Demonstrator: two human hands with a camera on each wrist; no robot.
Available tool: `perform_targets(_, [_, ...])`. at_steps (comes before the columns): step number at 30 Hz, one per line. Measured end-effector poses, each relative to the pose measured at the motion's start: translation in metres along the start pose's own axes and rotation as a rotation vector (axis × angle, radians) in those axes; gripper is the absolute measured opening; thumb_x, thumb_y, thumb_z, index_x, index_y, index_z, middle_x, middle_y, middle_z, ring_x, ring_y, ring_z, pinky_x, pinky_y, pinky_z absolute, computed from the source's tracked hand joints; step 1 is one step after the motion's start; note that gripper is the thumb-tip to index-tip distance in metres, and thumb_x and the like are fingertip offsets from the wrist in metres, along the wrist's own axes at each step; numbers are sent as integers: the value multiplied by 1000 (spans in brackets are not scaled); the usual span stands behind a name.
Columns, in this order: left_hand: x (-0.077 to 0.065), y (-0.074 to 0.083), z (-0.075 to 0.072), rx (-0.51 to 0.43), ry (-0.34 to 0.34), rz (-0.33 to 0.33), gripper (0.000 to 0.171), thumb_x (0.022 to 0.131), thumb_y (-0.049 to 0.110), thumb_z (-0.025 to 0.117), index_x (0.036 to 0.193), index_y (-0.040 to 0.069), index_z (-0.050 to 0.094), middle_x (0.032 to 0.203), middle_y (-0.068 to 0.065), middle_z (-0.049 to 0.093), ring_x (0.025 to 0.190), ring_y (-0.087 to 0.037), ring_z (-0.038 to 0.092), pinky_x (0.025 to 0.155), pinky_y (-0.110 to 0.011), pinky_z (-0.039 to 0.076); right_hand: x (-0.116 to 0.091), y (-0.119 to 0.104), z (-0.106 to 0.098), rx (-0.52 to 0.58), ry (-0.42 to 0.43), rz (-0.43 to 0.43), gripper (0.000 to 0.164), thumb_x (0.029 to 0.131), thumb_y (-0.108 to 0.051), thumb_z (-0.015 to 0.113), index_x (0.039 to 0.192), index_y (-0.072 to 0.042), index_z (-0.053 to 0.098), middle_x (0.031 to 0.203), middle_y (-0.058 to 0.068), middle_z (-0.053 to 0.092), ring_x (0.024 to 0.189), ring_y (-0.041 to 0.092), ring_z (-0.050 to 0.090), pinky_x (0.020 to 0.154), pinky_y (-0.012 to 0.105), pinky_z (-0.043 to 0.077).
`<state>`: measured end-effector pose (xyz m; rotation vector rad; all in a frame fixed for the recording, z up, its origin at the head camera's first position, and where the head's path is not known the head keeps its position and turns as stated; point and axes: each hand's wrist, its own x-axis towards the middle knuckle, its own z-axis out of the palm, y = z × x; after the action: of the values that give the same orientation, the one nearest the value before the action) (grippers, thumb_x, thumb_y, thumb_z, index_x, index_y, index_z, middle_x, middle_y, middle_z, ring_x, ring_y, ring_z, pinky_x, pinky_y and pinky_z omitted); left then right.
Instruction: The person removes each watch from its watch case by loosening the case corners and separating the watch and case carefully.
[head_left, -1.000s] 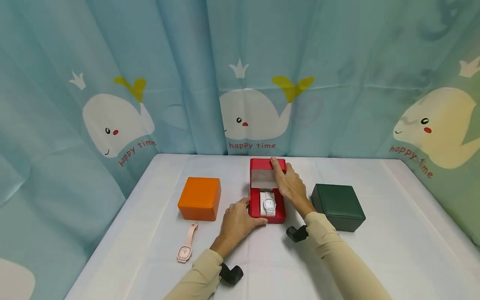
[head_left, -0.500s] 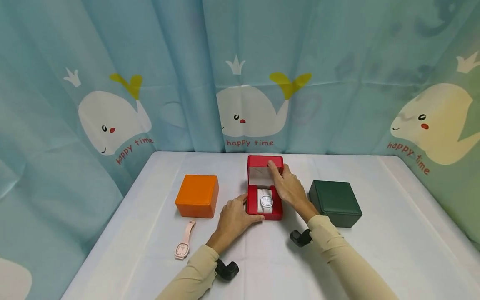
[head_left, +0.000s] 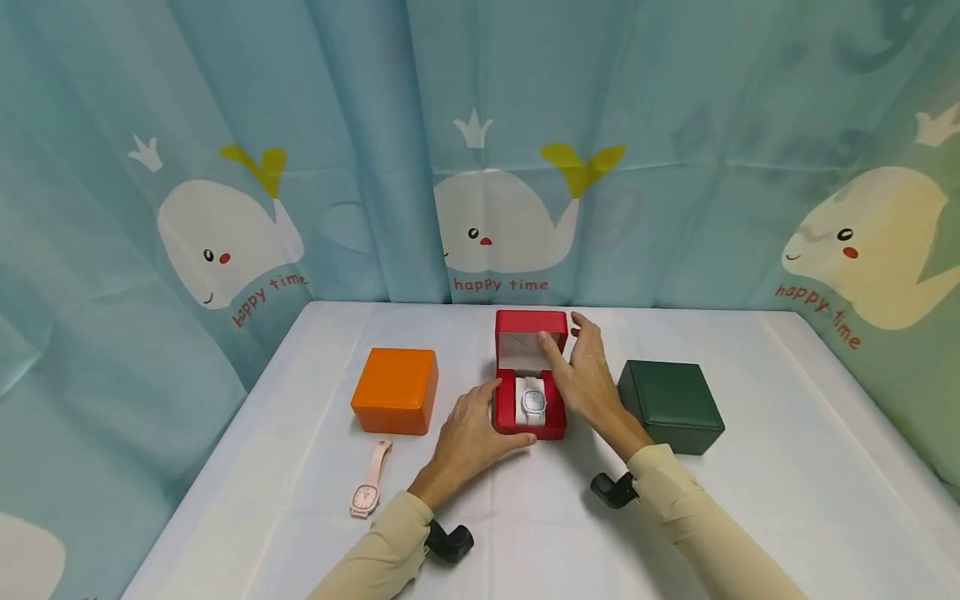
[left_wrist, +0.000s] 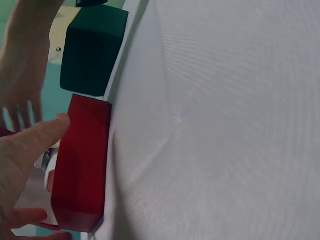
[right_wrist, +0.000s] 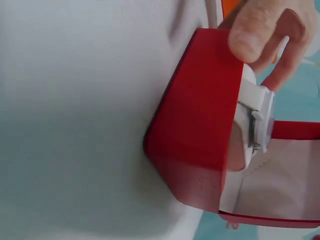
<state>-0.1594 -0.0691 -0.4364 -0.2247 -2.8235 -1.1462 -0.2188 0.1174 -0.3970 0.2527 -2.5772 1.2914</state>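
Observation:
A red watch box (head_left: 531, 432) stands with its lid (head_left: 531, 321) raised. Inside, a white watch (head_left: 533, 402) is wrapped round a white cushion. My left hand (head_left: 468, 429) holds the box's near left corner, fingers at the left side and thumb across the front. To the right of the raised lid is my right hand (head_left: 590, 371), its fingers fairly straight and apart, the thumb by the lid's right edge. It holds nothing. In the right wrist view, the left thumb (right_wrist: 245, 45) lies over the red box's edge beside the watch (right_wrist: 260, 120).
A closed orange box (head_left: 395, 387) stands to the left, with a pink watch (head_left: 367, 492) lying in front of it. At the right, close to my right forearm, is a closed dark green box (head_left: 671, 404). A whale-print curtain (head_left: 510, 225) hangs behind the white table (head_left: 555, 533).
My right hand has let go of the lid and its fingers have spread to the right. The left thumb has shifted slightly right along the box front. The lid stays raised.

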Motion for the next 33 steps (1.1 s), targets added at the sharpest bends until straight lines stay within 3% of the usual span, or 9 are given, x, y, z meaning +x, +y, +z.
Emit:
perform_targets(3, [-1,0,-2,33,0,50,91,74,46,88,148,9,51,148,-13,49,132,-34,44,96,-60,48,-7,-1,-5,-18,109,-230,72,100,-35,61,151,2,28,153,22,29,141,34,30,111,57,33])
perform_targets(6, [-1,-2,-3,50,2,105,90,75,41,87,150,9,49,155,-12,42,139,-33,37,99,-60,46,-15,0,-8,-53,184,-466,65,94,-20,64,146,5,35,149,23,34,136,36,32,107,56,34])
perform_targets(8, [0,-3,-4,59,1,131,88,77,38,86,151,8,49,158,-10,40,141,-33,35,102,-59,45,-20,1,-11,-82,172,-591,61,90,-15,64,142,7,40,143,24,41,129,38,38,103,56,36])
perform_targets(11, [0,-6,-5,85,-7,158,78,81,33,82,149,7,52,157,-8,43,143,-33,35,105,-58,42,-26,3,-14,-137,46,-679,52,87,-15,65,134,4,53,134,19,52,121,34,49,102,52,41])
perform_targets(15, [-1,-7,-5,125,-41,171,64,88,30,75,144,6,58,155,-4,46,142,-33,38,104,-59,42,-31,9,-15,-224,-194,-611,52,88,-23,70,135,-2,59,136,11,57,125,27,53,102,50,47])
perform_targets(20, [-4,-7,-6,140,-79,156,60,91,32,72,144,7,59,155,-1,46,141,-32,41,103,-61,42,-32,19,-13,-315,-384,-462,75,89,-34,69,150,1,44,152,16,46,138,33,43,107,55,41])
perform_targets(26, [-4,-6,-5,136,-78,148,59,91,32,73,143,8,60,154,0,47,139,-30,44,103,-59,43,-26,27,-8,-370,-504,-384,80,92,-39,66,153,5,37,157,20,39,144,35,35,113,53,34])
perform_targets(33, [-5,-5,-5,110,-67,138,59,91,30,73,143,8,59,154,0,47,138,-28,46,105,-55,43,-18,24,-6,-343,-531,-360,75,89,-34,72,147,5,46,146,19,47,135,33,42,109,52,39])
